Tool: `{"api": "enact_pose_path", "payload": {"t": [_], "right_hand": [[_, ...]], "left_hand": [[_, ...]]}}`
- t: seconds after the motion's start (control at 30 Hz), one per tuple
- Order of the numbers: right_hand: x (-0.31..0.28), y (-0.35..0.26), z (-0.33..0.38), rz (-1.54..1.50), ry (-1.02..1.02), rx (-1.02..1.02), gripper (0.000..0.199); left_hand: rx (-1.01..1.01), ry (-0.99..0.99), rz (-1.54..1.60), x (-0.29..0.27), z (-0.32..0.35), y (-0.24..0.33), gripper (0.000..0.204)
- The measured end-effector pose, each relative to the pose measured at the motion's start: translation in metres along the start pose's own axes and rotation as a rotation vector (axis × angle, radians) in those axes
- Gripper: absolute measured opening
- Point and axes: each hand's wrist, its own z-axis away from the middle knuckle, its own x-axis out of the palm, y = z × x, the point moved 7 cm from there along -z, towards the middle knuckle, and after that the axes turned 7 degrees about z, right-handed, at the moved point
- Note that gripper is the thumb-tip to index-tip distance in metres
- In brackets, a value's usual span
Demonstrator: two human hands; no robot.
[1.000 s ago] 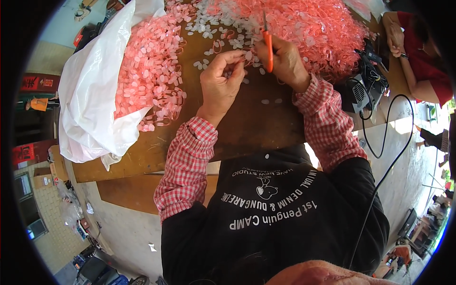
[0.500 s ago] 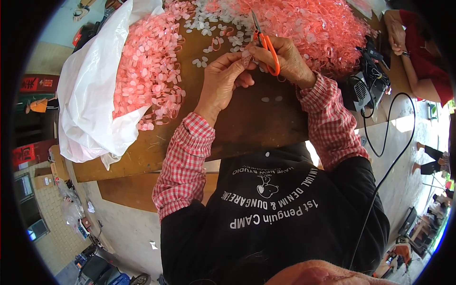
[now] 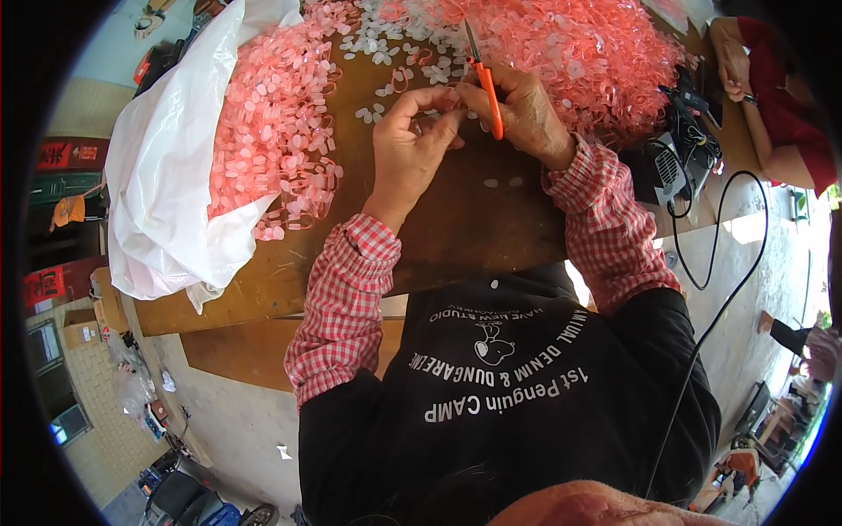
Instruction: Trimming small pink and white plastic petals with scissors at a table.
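My right hand (image 3: 524, 112) is wrapped around a pair of scissors (image 3: 488, 95) with orange handles; the blades point away from me. Thumb and forefinger of my left hand (image 3: 412, 145) pinch a small translucent pinkish plastic piece, mostly hidden by the fingertips. Both hands nearly meet above the brown table (image 3: 465, 228). Beyond them spreads a large heap of pink plastic pieces (image 3: 579, 53), with small whitish ovals (image 3: 377, 44) scattered at its left side. Two more ovals (image 3: 503, 183) lie closer to me.
At the left, a white plastic bag (image 3: 171, 175) borders another pile of pink looped pieces (image 3: 272, 123). A black device with bundled cables (image 3: 680, 158) sits on the right, its cord looping down past the table. Another person's arm (image 3: 737, 79) rests at the far right edge.
The scissors have turned in my right hand, so the handle loops now look narrow, edge-on. My left hand has shifted slightly and its fingers are more bent.
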Motion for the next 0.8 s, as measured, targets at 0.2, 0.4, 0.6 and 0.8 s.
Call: {"api": "enact_pose_path", "payload": {"t": [0.2,0.4,0.6,0.8], "right_hand": [[0.0,-0.005,0.003,0.223,-0.104,0.036,0.033],[0.007,-0.03,0.013,0.669,0.0,-0.337,0.067],[0.014,-0.026,0.015,0.784,-0.144,-0.254,0.07],[0.012,-0.025,0.015,0.76,-0.179,-0.208,0.062]], "left_hand": [[-0.252,0.111,0.346,-0.021,-0.005,-0.021,0.017],[-0.368,0.161,0.646,-0.023,-0.005,-0.028,0.017],[-0.38,0.141,0.705,-0.023,-0.005,-0.03,0.017],[-0.415,0.096,0.576,-0.02,-0.004,-0.027,0.021]]}}
